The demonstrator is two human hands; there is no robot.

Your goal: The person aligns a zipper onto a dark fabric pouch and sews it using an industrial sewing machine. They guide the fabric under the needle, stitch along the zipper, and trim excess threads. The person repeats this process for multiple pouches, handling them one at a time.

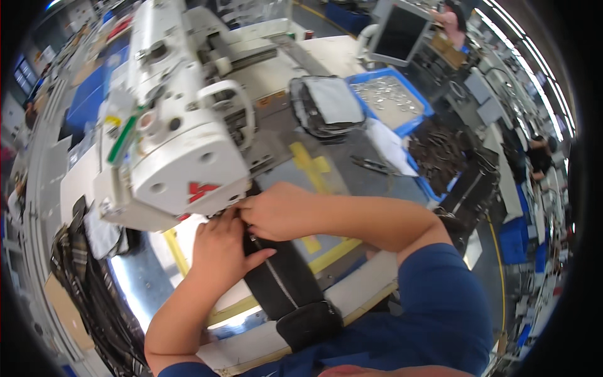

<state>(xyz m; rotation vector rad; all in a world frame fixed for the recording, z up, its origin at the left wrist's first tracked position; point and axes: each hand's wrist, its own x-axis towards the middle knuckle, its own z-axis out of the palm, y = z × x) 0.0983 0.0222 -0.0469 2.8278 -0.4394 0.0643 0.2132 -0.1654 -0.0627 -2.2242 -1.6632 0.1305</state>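
Note:
A black fabric strip with a metal zipper (pixel 281 280) runs from under the head of a white sewing machine (pixel 188 166) toward my body. My left hand (pixel 218 246) lies at the strip's left edge, fingers stretched forward close under the machine head and thumb spread over the fabric. From the right, my right hand (pixel 279 210) rests on the strip beside it, its fingers curled and pinching the fabric near the zipper. Both sets of fingertips meet by the stitching area, where the needle is hidden. The strip's folded near end (pixel 309 325) hangs over the padded table edge.
Right of the machine lie stacked dark pieces with a pale top (pixel 336 100), a blue tray of small metal parts (pixel 392 100), thread snips (pixel 374 164) and a bin of dark pieces (pixel 436 154). Dark garments (pixel 94 295) hang at left. Another person (pixel 449 24) sits far right.

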